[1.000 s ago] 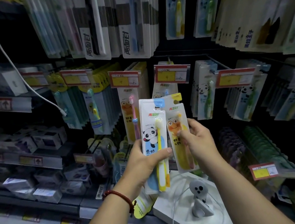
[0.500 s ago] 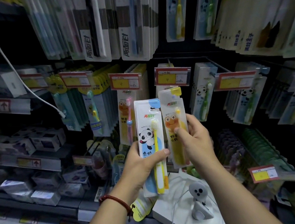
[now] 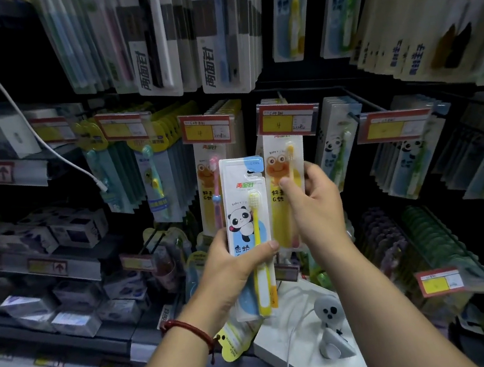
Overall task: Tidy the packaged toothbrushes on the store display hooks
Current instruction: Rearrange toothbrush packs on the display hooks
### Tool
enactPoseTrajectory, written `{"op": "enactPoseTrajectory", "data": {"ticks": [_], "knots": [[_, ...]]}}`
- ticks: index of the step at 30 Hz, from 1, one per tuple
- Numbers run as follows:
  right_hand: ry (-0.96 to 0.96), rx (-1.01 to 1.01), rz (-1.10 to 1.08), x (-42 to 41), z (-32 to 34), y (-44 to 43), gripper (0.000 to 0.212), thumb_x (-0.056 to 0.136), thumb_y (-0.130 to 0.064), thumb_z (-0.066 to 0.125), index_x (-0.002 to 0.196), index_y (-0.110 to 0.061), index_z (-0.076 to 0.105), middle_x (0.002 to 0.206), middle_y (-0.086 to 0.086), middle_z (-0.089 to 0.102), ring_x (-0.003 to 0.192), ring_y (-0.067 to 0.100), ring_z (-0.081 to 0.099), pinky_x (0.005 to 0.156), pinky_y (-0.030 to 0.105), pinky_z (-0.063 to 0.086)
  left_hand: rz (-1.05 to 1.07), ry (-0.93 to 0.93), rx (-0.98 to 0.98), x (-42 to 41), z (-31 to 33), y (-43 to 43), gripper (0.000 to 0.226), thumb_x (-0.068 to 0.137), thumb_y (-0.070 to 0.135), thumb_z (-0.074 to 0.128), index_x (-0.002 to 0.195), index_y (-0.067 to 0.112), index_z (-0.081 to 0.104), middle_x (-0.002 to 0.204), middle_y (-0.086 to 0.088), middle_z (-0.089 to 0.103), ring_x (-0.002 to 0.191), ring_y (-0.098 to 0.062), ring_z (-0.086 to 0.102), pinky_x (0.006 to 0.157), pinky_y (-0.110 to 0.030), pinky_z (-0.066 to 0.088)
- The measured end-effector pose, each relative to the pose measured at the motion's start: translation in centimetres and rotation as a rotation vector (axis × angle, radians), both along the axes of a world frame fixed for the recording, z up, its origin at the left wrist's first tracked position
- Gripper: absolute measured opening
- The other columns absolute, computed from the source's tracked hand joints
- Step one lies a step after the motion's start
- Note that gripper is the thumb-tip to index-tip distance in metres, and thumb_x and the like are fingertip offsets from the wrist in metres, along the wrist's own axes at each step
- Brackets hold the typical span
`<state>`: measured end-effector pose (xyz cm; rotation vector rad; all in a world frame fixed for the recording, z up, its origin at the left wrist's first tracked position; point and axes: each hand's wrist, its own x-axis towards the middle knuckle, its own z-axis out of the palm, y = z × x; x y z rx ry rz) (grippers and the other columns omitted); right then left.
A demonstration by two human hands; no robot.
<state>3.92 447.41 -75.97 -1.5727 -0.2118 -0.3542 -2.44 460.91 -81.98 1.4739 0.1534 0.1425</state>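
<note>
Display rack (image 3: 307, 79) fills the view, its hooks crowded with carded toothbrushes: adult packs up top, kids' packs in the middle row.

Your left hand (image 3: 231, 269) grips the panda pack (image 3: 246, 213) low down, thumb curled across the front and fingers behind. The pack is upright, on no hook, held in front of the pink-brush row (image 3: 209, 172).

Your right hand (image 3: 316, 210) pinches the frog pack (image 3: 282, 168) at its right edge, thumb on the front. It's raised so the top sits behind the price tag (image 3: 286, 119). Can't tell if the hang hole is on the hook, because the tag hides it.

Step, my read: you're rehanging the frog pack on its hook while the panda pack waits.

Next move probably calls for seating the hole and sliding the frog pack back along the prong, then letting go. After that the panda pack goes right to the panda row (image 3: 335, 145), just beside. You'll be lining up the hole mostly by feel.
</note>
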Motion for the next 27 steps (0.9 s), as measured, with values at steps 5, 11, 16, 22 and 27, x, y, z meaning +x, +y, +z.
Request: {"op": "enactPoseTrajectory", "data": {"ticks": [5,11,16,22,27], "knots": [[0.007,-0.114,-0.014,0.8,0.4,0.2,0.008,0.098,-0.021,0.062,0.104,-0.02,0.066,0.093,-0.002,0.073,0.086,0.017,0.07,0.077,0.041,0.058,0.0,-0.001,-0.002,-0.2,-0.1,0.0,0.076,0.057,0.037,0.092,0.124,0.02,0.063,0.111,-0.001,0.079,0.103,-0.023,0.076,0.094,-0.047,0.061],[0.09,-0.07,-0.034,0.8,-0.7,-0.2,0.009,0.098,-0.024,0.064,0.104,-0.019,0.067,0.09,-0.007,0.072,0.081,0.008,0.067,0.067,0.026,0.051,0.0,0.013,0.005,-0.3,-0.2,0.4,0.075,0.057,0.037,0.092,0.124,0.019,0.063,0.111,-0.002,0.079,0.103,-0.024,0.076,0.094,-0.05,0.061],[0.079,-0.07,-0.073,1.3,-0.7,-0.1,0.012,0.096,-0.029,0.067,0.104,-0.019,0.066,0.088,-0.008,0.071,0.064,-0.005,0.063,0.053,0.015,0.045,-0.004,0.01,0.007,-0.4,0.0,0.4,0.08,0.054,0.039,0.092,0.125,0.019,0.062,0.111,-0.001,0.079,0.103,-0.024,0.076,0.094,-0.049,0.061],[0.097,-0.151,-0.089,1.2,-1.6,-0.3,0.025,0.093,-0.036,0.07,0.107,-0.015,0.065,0.088,-0.006,0.068,0.077,0.009,0.063,0.065,0.027,0.048,0.001,0.007,0.018,-0.6,0.0,0.3,0.085,0.051,0.042,0.093,0.127,0.02,0.062,0.113,0.001,0.078,0.104,-0.021,0.075,0.095,-0.046,0.061],[0.097,-0.203,-0.091,0.4,-2.1,-1.1,0.032,0.092,-0.04,0.071,0.115,-0.02,0.061,0.102,-0.007,0.068,0.093,0.009,0.066,0.069,0.023,0.051,0.015,0.02,0.029,-0.9,0.1,0.3,0.085,0.05,0.043,0.092,0.126,0.021,0.062,0.111,0.001,0.078,0.102,-0.019,0.076,0.094,-0.045,0.062]]}}
